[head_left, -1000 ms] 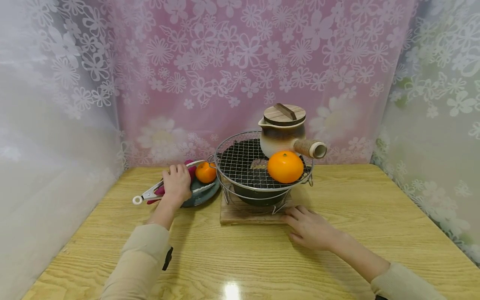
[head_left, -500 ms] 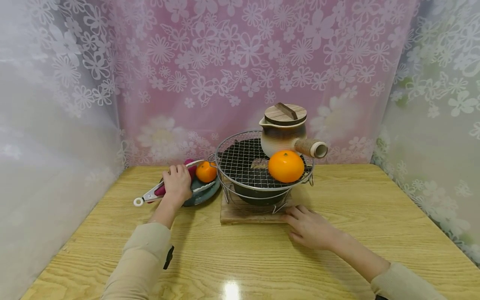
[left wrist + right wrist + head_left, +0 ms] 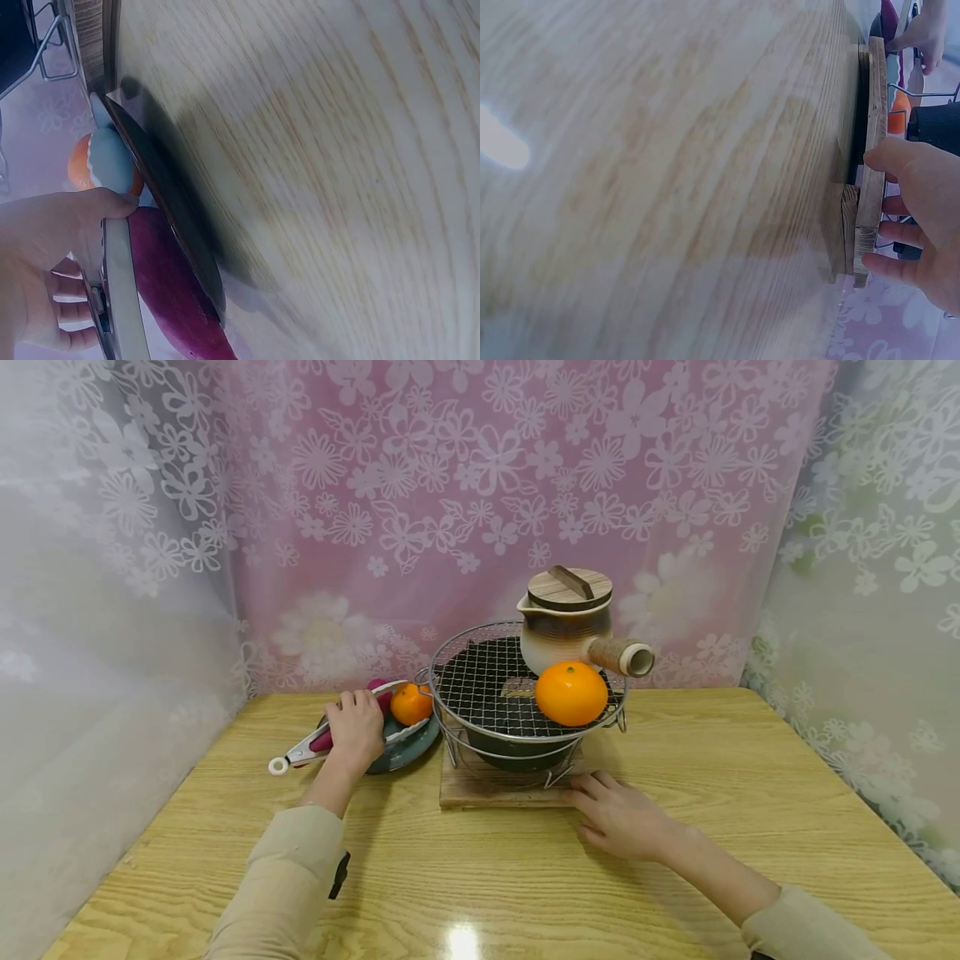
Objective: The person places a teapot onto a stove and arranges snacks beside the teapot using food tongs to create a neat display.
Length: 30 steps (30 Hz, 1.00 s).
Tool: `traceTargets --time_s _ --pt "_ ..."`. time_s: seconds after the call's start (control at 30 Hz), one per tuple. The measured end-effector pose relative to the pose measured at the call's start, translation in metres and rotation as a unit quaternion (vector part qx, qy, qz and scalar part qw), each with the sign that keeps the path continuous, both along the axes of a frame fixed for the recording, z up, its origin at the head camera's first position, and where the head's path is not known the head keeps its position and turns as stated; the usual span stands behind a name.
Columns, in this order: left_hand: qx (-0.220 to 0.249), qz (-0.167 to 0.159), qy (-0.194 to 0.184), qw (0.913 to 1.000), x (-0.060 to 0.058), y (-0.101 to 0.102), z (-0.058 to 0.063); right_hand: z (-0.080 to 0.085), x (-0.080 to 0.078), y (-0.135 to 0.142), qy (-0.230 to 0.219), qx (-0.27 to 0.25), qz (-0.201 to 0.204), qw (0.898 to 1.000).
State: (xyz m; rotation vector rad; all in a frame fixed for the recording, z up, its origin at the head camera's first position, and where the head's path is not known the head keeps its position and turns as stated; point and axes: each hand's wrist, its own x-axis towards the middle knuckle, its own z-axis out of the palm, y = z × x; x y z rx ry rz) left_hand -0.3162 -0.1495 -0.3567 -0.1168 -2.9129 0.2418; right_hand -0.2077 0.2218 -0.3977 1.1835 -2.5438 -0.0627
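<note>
My left hand point(image 3: 356, 727) grips a pair of metal tongs point(image 3: 300, 753) with pale scalloped tips, at the left of the table. The tips lie on either side of a small tangerine point(image 3: 411, 704) on a dark blue-green plate point(image 3: 397, 760). A purple sweet potato point(image 3: 169, 289) lies on the plate under the tongs, partly hidden by the hand. My right hand point(image 3: 622, 818) rests at the front right corner of a wooden board point(image 3: 875, 120), with its thumb at the edge. On the board stands a round grill point(image 3: 487, 693).
On the grill's wire mesh sit a clay teapot point(image 3: 564, 639) with a wooden lid and a thick side handle point(image 3: 618, 656), and a large orange fruit point(image 3: 572, 695) in front of it. Floral curtains point(image 3: 480, 527) close off the back and sides of the wooden table point(image 3: 420, 877).
The tongs have closed slightly, their near tip now nearer the tangerine. The right hand, board, grill, teapot and large fruit have stayed in place.
</note>
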Motion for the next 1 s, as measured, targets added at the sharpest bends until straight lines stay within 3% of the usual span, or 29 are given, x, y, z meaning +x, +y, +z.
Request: traceTargets --time_s 0.7,1.0 --pt "-0.015 0.019 0.000 0.9997 0.0003 0.0034 -0.0019 0.0001 0.0000 -0.0003 0.000 0.000 -0.001 1.000" --pt "-0.011 0.013 0.018 0.9997 0.0013 0.0036 -0.0029 -0.0007 0.0004 0.0001 0.001 -0.001 -0.001 1.000"
